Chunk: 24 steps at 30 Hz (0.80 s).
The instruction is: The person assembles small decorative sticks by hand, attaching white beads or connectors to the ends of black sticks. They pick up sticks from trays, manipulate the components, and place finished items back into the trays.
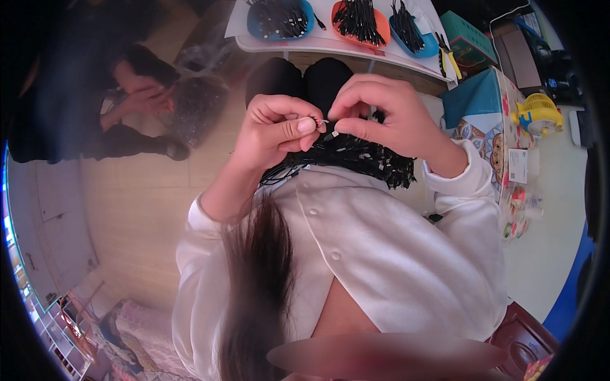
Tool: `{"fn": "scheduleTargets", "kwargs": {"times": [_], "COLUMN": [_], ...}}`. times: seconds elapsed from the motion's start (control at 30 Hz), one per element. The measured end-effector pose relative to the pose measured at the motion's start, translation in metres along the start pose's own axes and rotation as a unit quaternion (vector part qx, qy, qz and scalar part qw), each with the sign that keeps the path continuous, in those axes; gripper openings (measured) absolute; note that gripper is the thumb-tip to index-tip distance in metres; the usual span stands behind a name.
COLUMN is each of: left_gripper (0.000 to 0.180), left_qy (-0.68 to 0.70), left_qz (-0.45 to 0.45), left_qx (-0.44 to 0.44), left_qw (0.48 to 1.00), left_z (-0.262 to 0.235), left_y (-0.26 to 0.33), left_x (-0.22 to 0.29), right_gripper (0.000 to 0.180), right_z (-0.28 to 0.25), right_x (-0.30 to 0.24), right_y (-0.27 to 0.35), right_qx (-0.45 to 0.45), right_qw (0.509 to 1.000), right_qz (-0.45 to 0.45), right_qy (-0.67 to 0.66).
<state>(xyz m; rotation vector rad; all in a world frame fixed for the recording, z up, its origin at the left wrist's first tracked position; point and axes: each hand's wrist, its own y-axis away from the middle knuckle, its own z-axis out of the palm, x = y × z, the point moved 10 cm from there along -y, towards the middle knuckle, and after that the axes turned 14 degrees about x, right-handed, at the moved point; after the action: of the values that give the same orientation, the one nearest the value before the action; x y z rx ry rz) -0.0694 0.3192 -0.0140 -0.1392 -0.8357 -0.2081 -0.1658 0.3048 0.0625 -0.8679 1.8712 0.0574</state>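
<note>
Over my lap, my left hand (279,127) is closed in a pinch on a thin cable, whose stripped end (322,122) shows short coloured and bare wires between thumb and forefinger. My right hand (387,114) is just to the right of that end, thumb and forefinger curved toward it with a small gap between their tips. Below the right thumb shows a small metal plug (335,134) on a dark cable. A heap of black cables (375,155) with metal-tipped plugs lies across my lap under both hands.
Ahead, a white table (305,43) bears a blue tray (254,25), an orange tray (384,28) and another blue tray (432,47), all with black cables. Yellow-handled pliers (452,63) lie at its right. A yellow fan (540,114) stands rightward. Another person's hands (146,95) work at left.
</note>
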Motion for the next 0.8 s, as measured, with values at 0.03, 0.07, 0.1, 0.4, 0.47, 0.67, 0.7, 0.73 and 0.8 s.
{"fn": "scheduleTargets", "kwargs": {"times": [0.03,0.07,0.1,0.4,0.47,0.67,0.7,0.73,0.8], "left_gripper": [0.013,0.013,0.013,0.012,0.011,0.012,0.013,0.014,0.014], "left_qy": [0.032,0.062,0.091,-0.113,-0.191,0.054,0.109,0.127,0.176], "left_qz": [-0.022,-0.044,-0.062,0.019,0.079,-0.079,-0.105,-0.118,-0.154], "left_qx": [0.002,-0.002,-0.008,0.013,0.009,-0.006,-0.022,-0.028,-0.030], "left_qw": [0.999,0.997,0.994,0.993,0.978,0.995,0.988,0.984,0.972], "left_z": [-0.001,-0.001,0.001,0.001,0.002,-0.003,-0.001,0.001,0.004], "left_y": [-0.001,-0.001,0.000,0.003,0.005,0.001,0.001,0.001,0.001], "left_x": [-0.004,-0.009,-0.013,-0.003,0.006,-0.017,-0.021,-0.026,-0.035], "right_gripper": [0.022,0.023,0.025,0.011,0.014,0.016,0.017,0.018,0.017], "right_z": [-0.004,-0.007,-0.007,0.004,0.023,0.001,-0.007,-0.014,-0.012], "right_x": [-0.015,-0.032,-0.048,0.000,0.040,0.023,0.011,0.002,-0.010], "right_y": [-0.002,0.000,0.006,0.004,0.022,0.010,0.003,-0.003,-0.008], "right_qx": [0.025,0.057,0.089,0.027,-0.009,-0.015,0.009,0.055,0.057], "right_qw": [0.994,0.974,0.939,1.000,0.934,0.987,0.999,0.998,0.992], "right_qz": [-0.093,-0.197,-0.298,0.001,0.283,0.145,0.051,-0.013,-0.112], "right_qy": [0.054,0.100,0.145,-0.013,-0.217,-0.065,-0.005,-0.001,0.012]}}
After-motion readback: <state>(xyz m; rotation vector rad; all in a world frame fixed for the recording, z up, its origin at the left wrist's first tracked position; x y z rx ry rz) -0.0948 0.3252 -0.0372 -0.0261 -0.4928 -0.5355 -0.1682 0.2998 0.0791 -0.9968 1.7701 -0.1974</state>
